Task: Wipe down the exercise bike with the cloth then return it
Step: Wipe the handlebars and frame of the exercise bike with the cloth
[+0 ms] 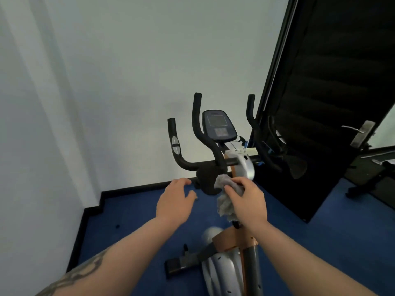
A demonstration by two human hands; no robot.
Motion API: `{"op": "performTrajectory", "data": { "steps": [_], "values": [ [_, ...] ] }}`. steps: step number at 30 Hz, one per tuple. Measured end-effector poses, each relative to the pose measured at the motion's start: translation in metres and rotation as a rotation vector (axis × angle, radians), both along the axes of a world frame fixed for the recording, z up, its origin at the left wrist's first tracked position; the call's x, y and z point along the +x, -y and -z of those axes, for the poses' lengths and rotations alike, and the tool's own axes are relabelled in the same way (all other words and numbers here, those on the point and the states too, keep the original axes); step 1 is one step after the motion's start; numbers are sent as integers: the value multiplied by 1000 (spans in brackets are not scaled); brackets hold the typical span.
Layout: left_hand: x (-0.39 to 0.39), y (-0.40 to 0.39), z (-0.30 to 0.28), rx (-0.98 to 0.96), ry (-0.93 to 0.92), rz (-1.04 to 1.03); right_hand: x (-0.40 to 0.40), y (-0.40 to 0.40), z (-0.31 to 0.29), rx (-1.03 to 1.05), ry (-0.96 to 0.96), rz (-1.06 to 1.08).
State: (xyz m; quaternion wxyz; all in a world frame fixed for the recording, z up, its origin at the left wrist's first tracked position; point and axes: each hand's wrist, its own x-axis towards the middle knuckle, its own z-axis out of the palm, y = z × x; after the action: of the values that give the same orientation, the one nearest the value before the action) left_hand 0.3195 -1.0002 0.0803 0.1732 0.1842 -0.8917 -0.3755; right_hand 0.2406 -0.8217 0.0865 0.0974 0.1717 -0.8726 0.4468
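Note:
The exercise bike (230, 263) stands in front of me, silver and orange, with black handlebars (197, 124) and a console (218, 124) at the top. My right hand (248, 199) is shut on a grey cloth (224, 205), pressed against the bike's stem just below the black handlebar pad (207, 178). Part of the cloth hangs down under my fingers. My left hand (175, 199) hovers to the left of the pad, fingers loosely spread and holding nothing.
A white wall (106, 82) runs behind and to the left, with a black skirting along the blue floor (128, 221). A dark open door (331, 103) with a metal handle (359, 133) stands close on the right. More equipment (376, 167) sits behind it.

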Motion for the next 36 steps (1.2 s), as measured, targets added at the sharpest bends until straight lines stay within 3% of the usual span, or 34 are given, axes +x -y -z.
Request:
{"op": "performTrajectory", "data": {
  "steps": [4,12,15,18,20,22,24,28,32,36],
  "values": [
    [-35,10,5,68,-80,-12,-31,31,3,-24,-72,-26],
    [-67,7,22,395,-214,-24,-32,87,25,30,-127,-127],
    [-77,6,25,450,-183,58,-32,65,26,148,-116,-229],
    [-81,8,31,443,-146,128,-32,30,17,412,-89,-370],
    [-83,11,33,453,-146,158,-39,21,5,516,-263,-315],
    [-85,14,34,501,-159,183,-45,32,-4,492,-442,-215],
    [-86,17,36,542,-161,200,-45,54,0,547,-529,-183],
    [-88,21,38,539,-155,216,-41,53,23,575,-478,-201],
    [-89,21,40,523,-165,227,-42,35,9,688,-519,-242],
    [-90,21,41,530,-202,220,-66,55,-24,529,-608,-147]
  ]
}}
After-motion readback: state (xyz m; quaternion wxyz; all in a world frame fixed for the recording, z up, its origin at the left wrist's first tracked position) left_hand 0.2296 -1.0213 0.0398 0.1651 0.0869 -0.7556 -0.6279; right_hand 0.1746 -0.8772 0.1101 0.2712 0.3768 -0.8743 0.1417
